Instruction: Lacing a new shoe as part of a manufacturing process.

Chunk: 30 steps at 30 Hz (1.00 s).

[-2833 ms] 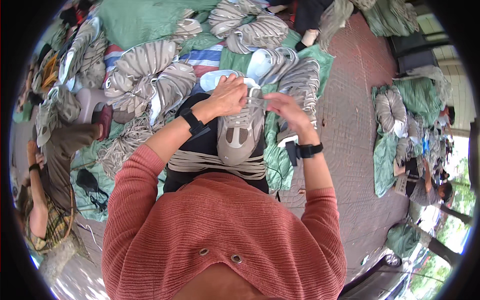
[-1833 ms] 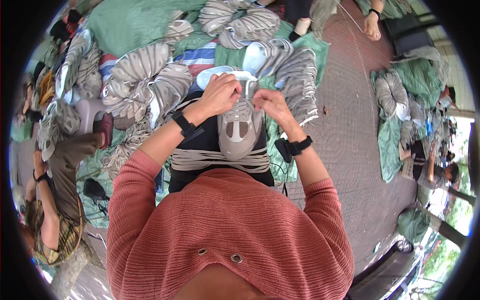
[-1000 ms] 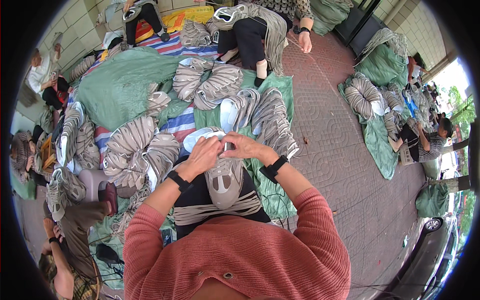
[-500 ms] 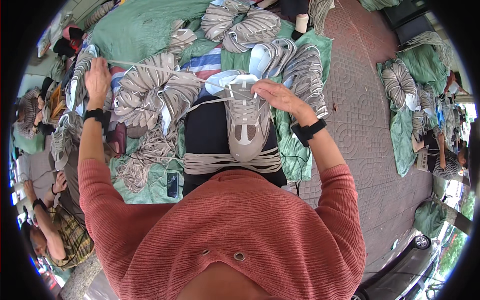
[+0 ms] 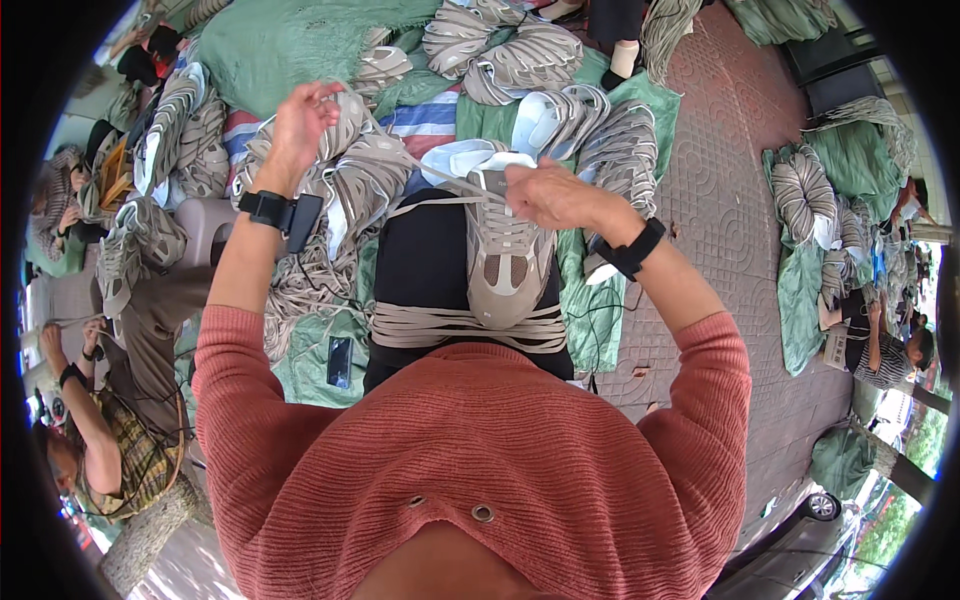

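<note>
A grey sneaker (image 5: 503,290) rests on my lap, toe toward me, its laces crossing the front. My left hand (image 5: 303,125) is raised to the left of it, fingers curled and closed at the end of a pale flat shoelace (image 5: 405,157). That lace slants down to the upper eyelets. At the shoe's upper right eyelets is my right hand (image 5: 556,195), its fingers closed against the edge; the fingertips are partly hidden. A bundle of loose laces (image 5: 465,328) lies across my dark-covered thighs below the toe.
Fanned stacks of sneakers (image 5: 525,65) lie on green sheeting (image 5: 285,45) ahead. A tangle of laces (image 5: 300,290) and a phone (image 5: 340,362) are at my left. One person (image 5: 110,440) works at the far left, another (image 5: 890,345) at the right. Patterned paving (image 5: 710,230) extends rightward.
My left hand has swung right and slightly upward, closer to the shoe, and the lace is less stretched out. My right hand has turned and curled more over the upper eyelets.
</note>
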Each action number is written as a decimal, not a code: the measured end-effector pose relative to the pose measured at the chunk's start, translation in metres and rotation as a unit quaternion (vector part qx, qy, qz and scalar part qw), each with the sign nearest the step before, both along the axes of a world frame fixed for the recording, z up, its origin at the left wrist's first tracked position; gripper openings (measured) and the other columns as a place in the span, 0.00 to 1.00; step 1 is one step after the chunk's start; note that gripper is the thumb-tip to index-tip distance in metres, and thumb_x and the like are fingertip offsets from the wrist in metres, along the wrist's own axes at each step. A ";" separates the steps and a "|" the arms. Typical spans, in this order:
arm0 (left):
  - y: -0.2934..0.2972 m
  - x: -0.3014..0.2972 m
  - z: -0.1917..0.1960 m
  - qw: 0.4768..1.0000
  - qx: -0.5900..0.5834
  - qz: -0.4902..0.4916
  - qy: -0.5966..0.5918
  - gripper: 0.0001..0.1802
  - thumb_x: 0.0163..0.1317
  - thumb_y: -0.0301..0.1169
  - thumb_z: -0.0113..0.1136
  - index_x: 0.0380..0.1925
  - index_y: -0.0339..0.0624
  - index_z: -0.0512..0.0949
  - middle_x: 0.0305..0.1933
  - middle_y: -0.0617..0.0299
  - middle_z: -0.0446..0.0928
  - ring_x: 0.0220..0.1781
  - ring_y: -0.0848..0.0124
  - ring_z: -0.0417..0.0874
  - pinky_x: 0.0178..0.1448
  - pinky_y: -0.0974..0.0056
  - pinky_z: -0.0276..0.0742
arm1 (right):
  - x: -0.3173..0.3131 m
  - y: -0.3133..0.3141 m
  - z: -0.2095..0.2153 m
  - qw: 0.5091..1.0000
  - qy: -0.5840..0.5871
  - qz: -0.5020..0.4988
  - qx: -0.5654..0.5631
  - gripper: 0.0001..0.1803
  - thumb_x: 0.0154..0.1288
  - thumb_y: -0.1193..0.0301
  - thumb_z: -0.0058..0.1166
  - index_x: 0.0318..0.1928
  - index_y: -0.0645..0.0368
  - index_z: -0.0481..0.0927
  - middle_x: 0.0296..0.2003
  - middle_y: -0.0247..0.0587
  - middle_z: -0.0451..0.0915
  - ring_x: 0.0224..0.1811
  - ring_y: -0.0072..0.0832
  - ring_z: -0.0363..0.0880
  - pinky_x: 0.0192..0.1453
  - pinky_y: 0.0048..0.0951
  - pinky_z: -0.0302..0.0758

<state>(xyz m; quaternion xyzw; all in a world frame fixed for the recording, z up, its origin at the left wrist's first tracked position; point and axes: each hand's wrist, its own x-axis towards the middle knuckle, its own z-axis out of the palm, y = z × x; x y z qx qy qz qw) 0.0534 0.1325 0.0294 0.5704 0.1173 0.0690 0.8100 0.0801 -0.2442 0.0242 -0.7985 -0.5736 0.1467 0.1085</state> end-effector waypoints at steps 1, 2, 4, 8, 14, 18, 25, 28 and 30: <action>-0.009 0.003 -0.001 0.999 -0.038 -0.017 0.002 0.11 0.59 0.36 0.49 0.21 0.45 0.64 0.43 0.50 0.76 0.27 0.71 0.72 0.36 0.69 0.68 | 0.004 0.002 -0.004 0.992 0.125 -0.009 -0.008 0.04 0.53 0.76 0.56 0.28 0.58 0.74 0.32 0.36 0.68 0.34 0.30 0.70 0.41 0.30 0.64; -0.021 0.005 -0.001 0.996 -0.076 -0.034 0.005 0.13 0.59 0.36 0.49 0.19 0.46 0.63 0.45 0.49 0.75 0.26 0.72 0.70 0.35 0.69 0.67 | 0.006 0.002 -0.006 0.968 0.249 -0.019 -0.016 0.04 0.52 0.77 0.56 0.28 0.60 0.74 0.32 0.35 0.69 0.34 0.28 0.70 0.40 0.29 0.65; -0.034 0.009 0.002 0.993 -0.106 -0.050 0.009 0.13 0.59 0.35 0.48 0.18 0.46 0.62 0.48 0.46 0.74 0.25 0.72 0.69 0.33 0.69 0.67 | 0.012 -0.005 -0.005 0.945 0.324 -0.027 0.017 0.04 0.52 0.76 0.56 0.28 0.60 0.75 0.31 0.34 0.69 0.34 0.27 0.71 0.39 0.28 0.67; -0.025 0.024 -0.002 0.962 -0.253 -0.102 -0.004 0.12 0.58 0.31 0.46 0.17 0.43 0.62 0.49 0.44 0.74 0.25 0.71 0.69 0.31 0.69 0.68 | 0.008 -0.025 -0.020 0.909 0.390 -0.041 0.141 0.06 0.53 0.73 0.58 0.29 0.61 0.76 0.29 0.30 0.71 0.35 0.20 0.72 0.39 0.23 0.70; 0.044 0.057 -0.015 0.953 -0.294 0.070 0.023 0.10 0.58 0.25 0.41 0.18 0.38 0.64 0.40 0.44 0.76 0.30 0.64 0.76 0.37 0.63 0.77 | -0.042 -0.013 -0.064 0.896 -0.168 -0.275 0.305 0.05 0.56 0.75 0.55 0.31 0.55 0.72 0.22 0.38 0.76 0.19 0.34 0.76 0.22 0.35 0.71; 0.073 0.078 -0.022 0.957 -0.200 0.199 0.068 0.11 0.61 0.24 0.36 0.22 0.36 0.65 0.31 0.46 0.76 0.33 0.61 0.78 0.39 0.61 0.79 | -0.051 -0.010 -0.090 0.839 -0.147 -0.359 0.381 0.06 0.53 0.76 0.56 0.31 0.57 0.72 0.18 0.37 0.74 0.17 0.32 0.74 0.22 0.33 0.71; 0.145 0.054 -0.058 0.923 -0.163 0.337 0.085 0.07 0.64 0.24 0.35 0.33 0.32 0.64 0.42 0.45 0.74 0.40 0.60 0.77 0.46 0.61 0.77 | -0.048 -0.026 -0.066 0.886 0.097 -0.276 0.360 0.10 0.53 0.79 0.55 0.38 0.62 0.74 0.26 0.40 0.77 0.24 0.27 0.77 0.31 0.26 0.73; 0.094 0.057 -0.051 0.923 -0.270 0.239 0.130 0.08 0.64 0.24 0.38 0.38 0.30 0.66 0.45 0.45 0.73 0.40 0.60 0.77 0.45 0.63 0.77 | -0.040 -0.038 -0.060 0.882 0.133 -0.289 0.347 0.09 0.51 0.80 0.52 0.36 0.60 0.74 0.25 0.41 0.76 0.24 0.31 0.76 0.30 0.28 0.73; 0.086 0.054 -0.056 0.943 -0.214 0.227 0.117 0.10 0.64 0.23 0.39 0.43 0.29 0.66 0.48 0.47 0.73 0.36 0.65 0.76 0.40 0.68 0.76 | -0.039 -0.035 -0.050 0.893 0.103 -0.279 0.337 0.09 0.51 0.80 0.52 0.35 0.59 0.75 0.25 0.40 0.76 0.24 0.33 0.76 0.30 0.29 0.73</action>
